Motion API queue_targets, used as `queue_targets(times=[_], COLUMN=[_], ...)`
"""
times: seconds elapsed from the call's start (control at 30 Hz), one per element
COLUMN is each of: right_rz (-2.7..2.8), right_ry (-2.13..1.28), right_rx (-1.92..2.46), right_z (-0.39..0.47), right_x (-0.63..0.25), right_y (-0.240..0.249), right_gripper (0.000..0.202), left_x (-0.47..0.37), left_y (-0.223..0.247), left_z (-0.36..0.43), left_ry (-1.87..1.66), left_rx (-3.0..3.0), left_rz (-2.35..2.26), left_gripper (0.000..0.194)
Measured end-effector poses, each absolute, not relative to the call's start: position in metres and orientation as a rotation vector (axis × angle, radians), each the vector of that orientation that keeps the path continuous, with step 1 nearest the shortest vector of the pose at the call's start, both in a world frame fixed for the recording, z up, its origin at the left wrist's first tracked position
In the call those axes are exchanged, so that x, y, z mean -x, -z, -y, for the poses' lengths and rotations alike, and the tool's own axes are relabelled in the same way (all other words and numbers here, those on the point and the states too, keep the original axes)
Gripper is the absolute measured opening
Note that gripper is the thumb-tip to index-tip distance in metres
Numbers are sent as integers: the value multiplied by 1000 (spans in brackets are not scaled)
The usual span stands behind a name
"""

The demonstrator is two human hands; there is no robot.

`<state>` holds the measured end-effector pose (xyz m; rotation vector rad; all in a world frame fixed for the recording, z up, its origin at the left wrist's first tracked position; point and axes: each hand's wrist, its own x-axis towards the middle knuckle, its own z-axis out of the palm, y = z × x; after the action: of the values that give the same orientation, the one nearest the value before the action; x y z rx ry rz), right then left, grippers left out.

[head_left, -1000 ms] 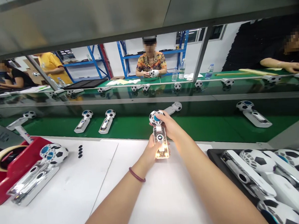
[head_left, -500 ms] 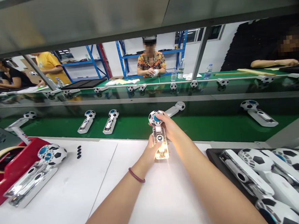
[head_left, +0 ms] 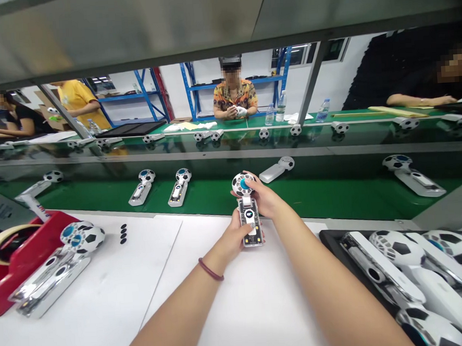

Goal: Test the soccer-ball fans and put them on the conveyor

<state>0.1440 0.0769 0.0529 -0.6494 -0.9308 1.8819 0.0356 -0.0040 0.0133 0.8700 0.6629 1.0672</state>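
Both my hands hold a handheld fan [head_left: 251, 221] over the front edge of the white worktop. It has a clear body showing dark parts inside, a small round display, and a round head [head_left: 243, 188] patterned like a football with a blue centre. My left hand [head_left: 237, 232] grips the body from the left, its thumb lying on the front by the display. My right hand [head_left: 266, 196] is wrapped round the head from the right, thumb near the blue centre. The fingers behind the fan are mostly hidden.
A green conveyor belt [head_left: 212, 197] carries similar fans, one lying face down [head_left: 278, 169]. To the right, a black tray [head_left: 329, 236] holds several fans. On the left are two fans [head_left: 60, 272], a red tape dispenser [head_left: 28, 248] and several black discs [head_left: 123, 234]. Co-workers [head_left: 234, 97] sit opposite.
The bright light glowing in the held fan's body has gone out. Nearby fans on the belt have shifted to the right. My hands have barely moved.
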Motion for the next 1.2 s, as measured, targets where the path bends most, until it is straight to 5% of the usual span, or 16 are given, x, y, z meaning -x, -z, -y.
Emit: queue_targets(times=[0.23, 0.53, 1.0, 1.2], right_rz=[1111, 1035, 1010, 1184], right_ry=[-2219, -2236, -2226, -1586], right_rx=[585, 673, 722, 981], right_z=[-76, -77, -78, -69], right_x=[-152, -153, -148, -158], right_y=[-30, -30, -30, -81], right_gripper=[43, 21, 19, 17], left_x=[-32, -28, -27, -25], left_y=[-10, -5, -9, -4], left_z=[0, -2, -2, -10], left_ry=[-1026, -990, -988, -1191], left_rx=[-949, -988, -976, -871], left_rz=[-694, -689, -700, -692], left_gripper=[66, 71, 79, 60])
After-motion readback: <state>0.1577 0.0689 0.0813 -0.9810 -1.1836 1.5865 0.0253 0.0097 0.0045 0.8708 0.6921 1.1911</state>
